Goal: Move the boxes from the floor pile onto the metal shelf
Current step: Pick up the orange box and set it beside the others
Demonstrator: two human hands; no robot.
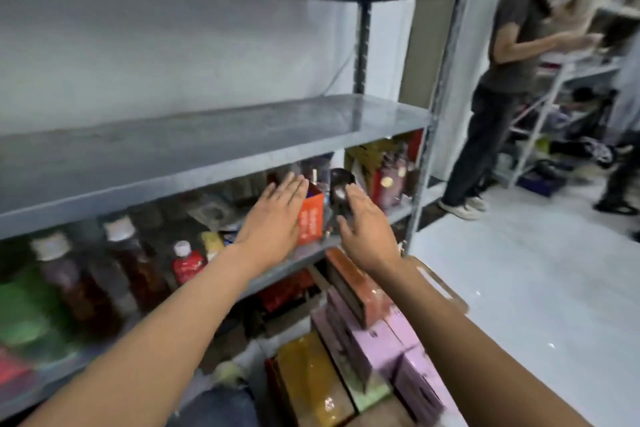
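Both grips, left hand (pixel 277 215) and right hand (pixel 363 229), flat-fingered (holding nothing), flank the orange box (pixel 310 218) on the metal shelf (pixel 207 149).

I saw pink, orange and yellow boxes (pixel 367 333) piled on the floor beside the grey metal shelf (pixel 214 146).

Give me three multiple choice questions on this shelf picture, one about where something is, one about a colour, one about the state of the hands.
1. The orange box stands:
A. on the floor pile
B. on the shelf between the two hands
C. on the top shelf

2. The boxes at the floor pile's right are:
A. lilac
B. black
C. blue

3. The left hand and right hand are:
A. both fists
B. each gripping a bottle
C. both open, fingers straight

Answers: B, it sits between them on the shelf; A, their sides look lilac; C, fingers extended, gripping nothing.
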